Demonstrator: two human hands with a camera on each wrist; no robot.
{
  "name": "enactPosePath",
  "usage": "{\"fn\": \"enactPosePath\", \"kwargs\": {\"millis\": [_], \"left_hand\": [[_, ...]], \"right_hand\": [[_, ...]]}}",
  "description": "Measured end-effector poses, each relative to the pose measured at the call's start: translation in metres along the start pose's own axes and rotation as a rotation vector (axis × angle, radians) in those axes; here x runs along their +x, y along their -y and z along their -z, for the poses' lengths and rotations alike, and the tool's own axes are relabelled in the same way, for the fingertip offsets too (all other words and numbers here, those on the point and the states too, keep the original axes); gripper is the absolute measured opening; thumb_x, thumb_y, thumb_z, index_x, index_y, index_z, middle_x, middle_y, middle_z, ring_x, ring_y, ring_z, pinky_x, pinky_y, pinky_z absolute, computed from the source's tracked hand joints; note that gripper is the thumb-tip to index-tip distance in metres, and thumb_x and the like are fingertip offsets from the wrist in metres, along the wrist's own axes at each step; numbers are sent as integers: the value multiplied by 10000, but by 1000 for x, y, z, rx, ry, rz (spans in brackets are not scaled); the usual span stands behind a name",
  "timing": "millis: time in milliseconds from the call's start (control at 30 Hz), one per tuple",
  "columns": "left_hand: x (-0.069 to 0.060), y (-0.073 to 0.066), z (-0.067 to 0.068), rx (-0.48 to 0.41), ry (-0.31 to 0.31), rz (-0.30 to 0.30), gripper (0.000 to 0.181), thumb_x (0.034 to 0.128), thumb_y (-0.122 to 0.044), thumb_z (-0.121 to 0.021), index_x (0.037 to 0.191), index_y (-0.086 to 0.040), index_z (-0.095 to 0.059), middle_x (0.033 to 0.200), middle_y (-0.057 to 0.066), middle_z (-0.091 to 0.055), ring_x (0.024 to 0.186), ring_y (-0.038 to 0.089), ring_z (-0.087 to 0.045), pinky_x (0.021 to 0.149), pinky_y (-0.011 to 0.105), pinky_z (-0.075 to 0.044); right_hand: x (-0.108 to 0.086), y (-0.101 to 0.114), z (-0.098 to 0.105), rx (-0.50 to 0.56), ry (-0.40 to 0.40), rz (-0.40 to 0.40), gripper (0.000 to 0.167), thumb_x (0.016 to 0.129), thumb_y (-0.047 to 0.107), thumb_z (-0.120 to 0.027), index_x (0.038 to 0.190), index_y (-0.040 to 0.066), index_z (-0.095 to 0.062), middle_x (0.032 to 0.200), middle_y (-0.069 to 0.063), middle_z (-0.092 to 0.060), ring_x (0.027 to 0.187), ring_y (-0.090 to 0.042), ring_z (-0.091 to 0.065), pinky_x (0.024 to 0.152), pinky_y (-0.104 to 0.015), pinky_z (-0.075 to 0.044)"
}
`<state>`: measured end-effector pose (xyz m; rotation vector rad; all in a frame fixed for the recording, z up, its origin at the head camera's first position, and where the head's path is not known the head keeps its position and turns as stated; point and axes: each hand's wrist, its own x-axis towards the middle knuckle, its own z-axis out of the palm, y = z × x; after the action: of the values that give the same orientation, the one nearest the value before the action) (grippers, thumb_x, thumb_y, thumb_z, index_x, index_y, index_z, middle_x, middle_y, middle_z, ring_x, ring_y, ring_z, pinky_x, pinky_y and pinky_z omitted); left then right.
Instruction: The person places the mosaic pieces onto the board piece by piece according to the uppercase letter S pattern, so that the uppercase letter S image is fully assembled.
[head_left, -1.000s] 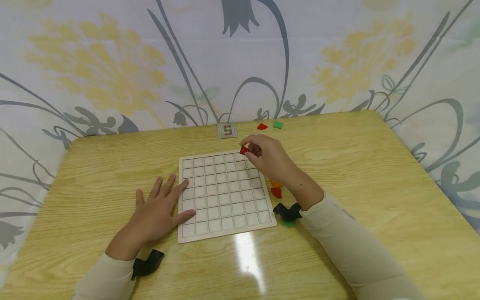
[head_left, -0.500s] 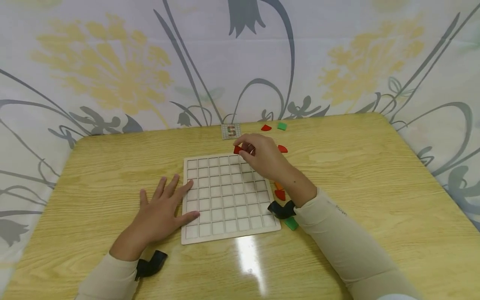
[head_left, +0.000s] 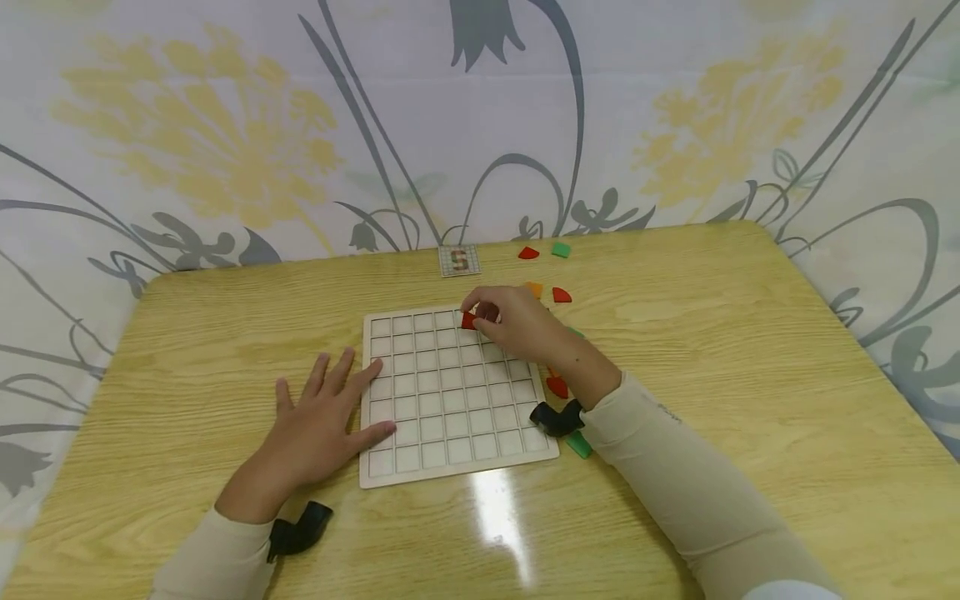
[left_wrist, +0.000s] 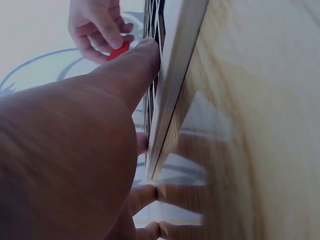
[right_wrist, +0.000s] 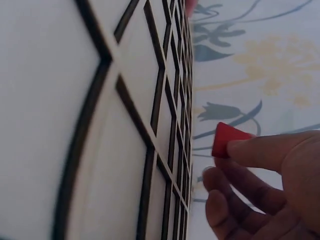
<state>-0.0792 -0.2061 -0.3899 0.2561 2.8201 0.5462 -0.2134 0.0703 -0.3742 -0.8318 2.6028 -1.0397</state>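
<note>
My right hand (head_left: 517, 321) pinches a small red tile (head_left: 468, 321) between thumb and fingers, over the far part of a white grid board (head_left: 431, 408). In the right wrist view the red tile (right_wrist: 229, 139) stands clear of the grid's raised lines. Spread out at the board's left edge, my left hand (head_left: 318, 429) rests with its thumb and index finger on the board and the other fingers on the table. The left wrist view shows the left thumb (left_wrist: 135, 65) along the board's edge (left_wrist: 175, 75).
A small card (head_left: 459, 261) with an S pattern lies behind the board. A red tile (head_left: 528, 253) and a green tile (head_left: 561, 250) are near the wall. More lie right of the board: red (head_left: 557, 387), green (head_left: 578, 444), orange (head_left: 535, 289), another red piece (head_left: 562, 295).
My right hand has moved left and a little nearer with the red tile, from the board's far edge to over its far squares. The left hand stays in place on the board.
</note>
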Motion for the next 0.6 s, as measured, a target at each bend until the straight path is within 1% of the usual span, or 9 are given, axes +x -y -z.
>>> {"fn": "enactPosePath", "kwargs": {"millis": [167, 300, 433, 600], "left_hand": [[-1, 0, 0, -1, 1, 2, 864, 906, -713, -534, 1607, -308, -231, 1689, 160, -63, 1537, 468, 16, 1047, 828, 81], [-1, -1, 0, -3, 4, -4, 878, 893, -726, -541, 1605, -312, -236, 1690, 160, -56, 1536, 470, 20, 1043, 830, 84], [-1, 0, -1, 4, 10, -6, 891, 885, -739, -538, 1606, -314, -231, 1691, 159, -43, 1536, 470, 30, 1041, 834, 84], [0, 1, -3, 25, 13, -2, 897, 881, -740, -544, 1608, -337, -207, 1692, 153, -34, 1539, 462, 39, 1045, 834, 77]], "right_hand": [[1, -3, -3, 2, 53, -13, 177, 981, 61, -609, 1136, 80, -693, 933, -56, -704, 833, -182, -627, 719, -274, -507], [1, -5, -3, -17, 78, -25, 171, 976, 53, -604, 1116, 86, -697, 954, -65, -716, 849, -187, -644, 725, -278, -516], [0, -5, -4, -32, 94, -43, 173, 977, 58, -611, 1124, 89, -696, 972, -68, -714, 861, -191, -643, 738, -282, -520], [-1, -4, -2, -41, 95, -44, 175, 978, 69, -613, 1129, 98, -696, 974, -62, -710, 860, -195, -642, 747, -293, -529]]}}
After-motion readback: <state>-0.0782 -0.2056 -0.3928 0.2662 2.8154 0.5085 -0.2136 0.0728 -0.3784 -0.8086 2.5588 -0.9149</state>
